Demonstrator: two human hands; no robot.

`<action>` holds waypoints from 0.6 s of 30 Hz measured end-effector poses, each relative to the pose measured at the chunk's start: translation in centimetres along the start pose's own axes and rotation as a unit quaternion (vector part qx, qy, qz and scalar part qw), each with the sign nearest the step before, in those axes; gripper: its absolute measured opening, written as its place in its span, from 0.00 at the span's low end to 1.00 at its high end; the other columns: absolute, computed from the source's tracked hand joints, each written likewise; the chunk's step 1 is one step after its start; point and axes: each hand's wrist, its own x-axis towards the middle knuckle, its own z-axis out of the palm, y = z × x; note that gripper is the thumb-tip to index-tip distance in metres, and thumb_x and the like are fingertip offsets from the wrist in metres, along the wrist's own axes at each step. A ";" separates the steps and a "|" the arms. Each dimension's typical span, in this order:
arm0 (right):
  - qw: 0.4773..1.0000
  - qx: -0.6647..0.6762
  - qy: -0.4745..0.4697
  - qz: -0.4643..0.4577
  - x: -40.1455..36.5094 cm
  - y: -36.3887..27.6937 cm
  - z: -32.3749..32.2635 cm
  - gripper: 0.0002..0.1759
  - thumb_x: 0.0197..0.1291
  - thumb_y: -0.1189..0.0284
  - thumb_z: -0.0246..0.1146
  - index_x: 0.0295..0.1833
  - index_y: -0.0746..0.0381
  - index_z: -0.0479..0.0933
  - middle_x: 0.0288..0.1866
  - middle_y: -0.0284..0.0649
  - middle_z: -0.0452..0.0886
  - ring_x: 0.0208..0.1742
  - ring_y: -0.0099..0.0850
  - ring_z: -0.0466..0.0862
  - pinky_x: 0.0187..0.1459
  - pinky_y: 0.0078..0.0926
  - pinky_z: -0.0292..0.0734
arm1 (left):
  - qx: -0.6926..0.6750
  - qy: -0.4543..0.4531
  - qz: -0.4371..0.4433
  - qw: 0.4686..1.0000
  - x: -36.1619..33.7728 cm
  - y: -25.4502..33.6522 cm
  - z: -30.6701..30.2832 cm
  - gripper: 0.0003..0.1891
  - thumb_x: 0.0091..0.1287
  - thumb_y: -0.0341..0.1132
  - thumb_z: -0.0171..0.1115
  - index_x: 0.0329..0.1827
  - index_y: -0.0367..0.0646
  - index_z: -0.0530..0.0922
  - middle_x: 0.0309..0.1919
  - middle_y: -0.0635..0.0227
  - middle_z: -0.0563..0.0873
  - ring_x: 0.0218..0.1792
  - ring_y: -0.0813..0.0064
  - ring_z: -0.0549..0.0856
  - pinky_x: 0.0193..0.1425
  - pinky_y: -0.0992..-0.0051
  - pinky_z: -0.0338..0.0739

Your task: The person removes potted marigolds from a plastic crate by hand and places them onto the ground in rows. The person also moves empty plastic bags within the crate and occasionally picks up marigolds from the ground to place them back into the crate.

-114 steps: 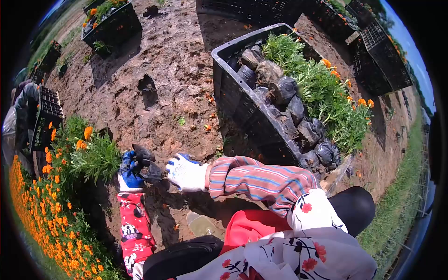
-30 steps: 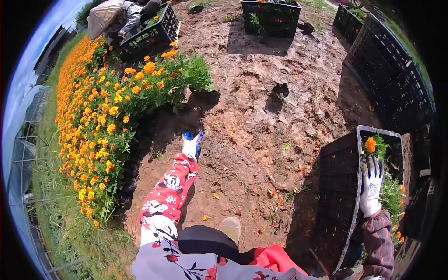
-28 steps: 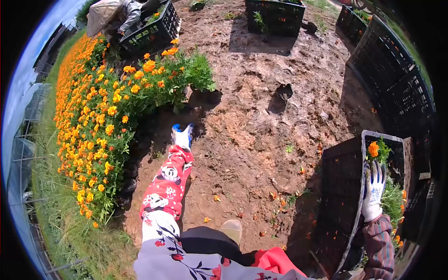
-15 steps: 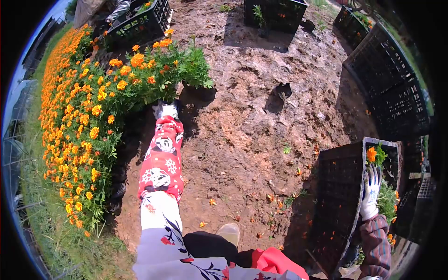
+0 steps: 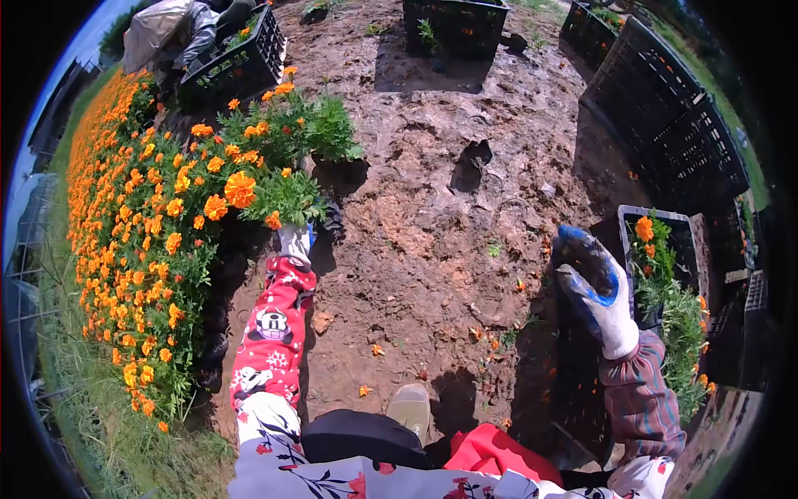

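My left hand (image 5: 297, 241), in a white and blue glove below a red cartoon-print sleeve, is closed around the base of a marigold plant (image 5: 287, 198). Part of a black pot (image 5: 332, 219) shows beside the fingers; the leaves hide the grip itself. Orange blooms stand over it, among the bed of marigolds (image 5: 137, 249) on the left. My right hand (image 5: 597, 287), in a white glove with a muddy blue palm, is raised and holds nothing, fingers curved and apart from the thumb. Just right of it, a black crate (image 5: 661, 211) contains marigold plants (image 5: 657, 258).
Another person (image 5: 179, 37) bends beside a black crate (image 5: 241, 66) at the upper left. More crates stand at the top (image 5: 453, 29) and along the right (image 5: 673, 108). A dark pot (image 5: 474, 162) and fallen blooms lie on the uneven soil (image 5: 416, 266).
My right hand has come out of the crate and moved left, its palm now showing. My left hand has drawn slightly nearer, with a marigold plant in it.
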 end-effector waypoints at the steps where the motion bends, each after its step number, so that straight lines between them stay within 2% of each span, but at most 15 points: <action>1: 0.997 -0.052 -0.046 -0.040 0.7 -0.1 2.0 0.20 0.54 0.73 0.67 0.54 0.64 0.77 0.47 0.38 0.82 0.48 0.24 0.79 0.52 0.24 0.72 | -0.012 -0.029 0.015 0.999 -1.1 0.5 0.4 0.21 0.62 0.42 0.58 0.55 0.41 0.72 0.51 0.56 0.79 0.49 0.59 0.78 0.52 0.61 0.75; 2: 0.991 -0.084 -0.083 -0.064 1.2 0.9 3.6 0.16 0.54 0.69 0.68 0.48 0.64 0.80 0.38 0.40 0.84 0.40 0.26 0.82 0.46 0.24 0.74 | -0.021 -0.061 0.032 0.997 -2.3 0.5 0.9 0.20 0.63 0.41 0.57 0.54 0.41 0.73 0.51 0.57 0.79 0.49 0.60 0.79 0.52 0.62 0.75; 3: 0.988 -0.081 -0.128 -0.008 1.8 0.6 5.3 0.15 0.54 0.65 0.67 0.43 0.64 0.81 0.32 0.43 0.84 0.34 0.29 0.83 0.41 0.26 0.75 | -0.017 -0.097 0.052 0.994 -3.5 0.8 1.6 0.19 0.64 0.41 0.57 0.54 0.41 0.73 0.50 0.57 0.80 0.48 0.60 0.79 0.51 0.62 0.75; 4: 0.981 -0.108 -0.155 0.033 2.1 0.9 7.1 0.15 0.55 0.64 0.68 0.41 0.66 0.82 0.29 0.37 0.83 0.32 0.19 0.79 0.37 0.21 0.74 | -0.010 -0.129 0.077 0.989 -4.7 0.8 2.4 0.17 0.64 0.40 0.56 0.53 0.40 0.74 0.49 0.58 0.80 0.47 0.61 0.79 0.50 0.62 0.76; 5: 0.969 -0.160 -0.182 0.048 2.4 0.4 8.4 0.18 0.54 0.61 0.69 0.41 0.65 0.82 0.27 0.41 0.82 0.28 0.20 0.78 0.33 0.23 0.73 | 0.004 -0.161 0.108 0.981 -5.8 0.8 3.4 0.16 0.65 0.39 0.55 0.52 0.40 0.74 0.49 0.59 0.81 0.46 0.62 0.80 0.50 0.62 0.76; 6: 0.966 -0.184 -0.182 0.008 2.7 1.7 9.8 0.18 0.53 0.59 0.68 0.39 0.64 0.82 0.26 0.44 0.81 0.27 0.28 0.80 0.32 0.28 0.73 | 0.023 -0.187 0.151 0.970 -6.8 0.3 4.7 0.15 0.66 0.39 0.54 0.52 0.40 0.75 0.48 0.59 0.81 0.45 0.63 0.80 0.49 0.62 0.76; 7: 0.956 -0.243 -0.156 -0.048 2.9 2.2 11.0 0.17 0.53 0.60 0.67 0.40 0.62 0.82 0.31 0.45 0.82 0.31 0.38 0.82 0.35 0.32 0.74 | 0.040 -0.208 0.192 0.958 -7.9 0.2 5.9 0.15 0.67 0.38 0.54 0.51 0.39 0.75 0.47 0.60 0.82 0.45 0.63 0.81 0.48 0.62 0.76; 8: 0.964 -0.226 -0.110 -0.092 3.1 3.6 12.1 0.17 0.53 0.59 0.66 0.42 0.61 0.82 0.33 0.46 0.83 0.34 0.41 0.82 0.37 0.34 0.75 | 0.054 -0.216 0.252 0.942 -8.8 -0.4 7.2 0.14 0.68 0.37 0.53 0.50 0.39 0.75 0.46 0.60 0.82 0.44 0.64 0.81 0.48 0.62 0.77; 10: 0.967 -0.213 -0.045 -0.132 3.8 4.5 13.4 0.18 0.53 0.57 0.65 0.43 0.59 0.80 0.35 0.45 0.81 0.37 0.43 0.81 0.38 0.38 0.75 | -0.070 -0.327 -0.060 0.941 -11.9 7.4 6.9 0.21 0.63 0.41 0.60 0.56 0.38 0.73 0.56 0.57 0.76 0.54 0.59 0.76 0.53 0.64 0.74; 11: 0.967 -0.218 -0.026 -0.127 4.2 4.5 13.7 0.19 0.53 0.54 0.63 0.42 0.57 0.78 0.33 0.44 0.80 0.37 0.43 0.80 0.37 0.41 0.74 | 0.211 -0.266 0.128 0.932 -12.3 4.4 8.4 0.24 0.59 0.41 0.65 0.56 0.39 0.73 0.54 0.54 0.78 0.52 0.54 0.77 0.54 0.62 0.73; 13: 0.960 -0.246 0.011 -0.133 4.5 5.3 13.9 0.18 0.54 0.55 0.62 0.41 0.58 0.78 0.30 0.44 0.80 0.35 0.44 0.81 0.36 0.41 0.74 | 0.125 -0.306 0.148 0.932 -14.5 9.7 7.6 0.25 0.56 0.40 0.67 0.56 0.40 0.73 0.51 0.51 0.79 0.51 0.52 0.78 0.54 0.60 0.73; 15: 0.927 -0.335 -0.073 -0.150 4.5 5.7 13.6 0.16 0.55 0.56 0.61 0.38 0.59 0.77 0.26 0.44 0.79 0.32 0.45 0.81 0.34 0.41 0.74 | 0.142 -0.312 0.164 0.925 -15.0 10.9 7.2 0.24 0.56 0.39 0.67 0.54 0.39 0.74 0.47 0.49 0.80 0.50 0.50 0.79 0.53 0.60 0.74; 16: 0.928 -0.334 -0.074 -0.146 4.3 5.9 13.5 0.16 0.55 0.56 0.61 0.38 0.59 0.77 0.26 0.44 0.79 0.32 0.45 0.81 0.34 0.41 0.74 | 0.158 -0.307 0.158 0.925 -14.9 11.0 7.2 0.24 0.55 0.38 0.67 0.54 0.39 0.74 0.47 0.50 0.80 0.49 0.50 0.79 0.52 0.60 0.74; 17: 0.951 -0.281 -0.104 -0.079 4.1 6.0 13.3 0.16 0.57 0.58 0.61 0.37 0.60 0.77 0.27 0.44 0.79 0.30 0.41 0.81 0.32 0.38 0.74 | 0.174 -0.301 0.151 0.925 -14.7 11.1 7.3 0.23 0.55 0.37 0.67 0.53 0.39 0.75 0.47 0.50 0.81 0.49 0.50 0.79 0.51 0.60 0.75; 18: 0.965 -0.224 -0.133 -0.012 4.0 6.1 13.2 0.16 0.58 0.59 0.61 0.36 0.62 0.77 0.27 0.45 0.80 0.28 0.37 0.81 0.31 0.34 0.74 | 0.069 -0.329 0.123 0.934 -14.1 11.2 7.5 0.22 0.55 0.36 0.66 0.52 0.39 0.75 0.46 0.51 0.81 0.47 0.50 0.80 0.50 0.61 0.76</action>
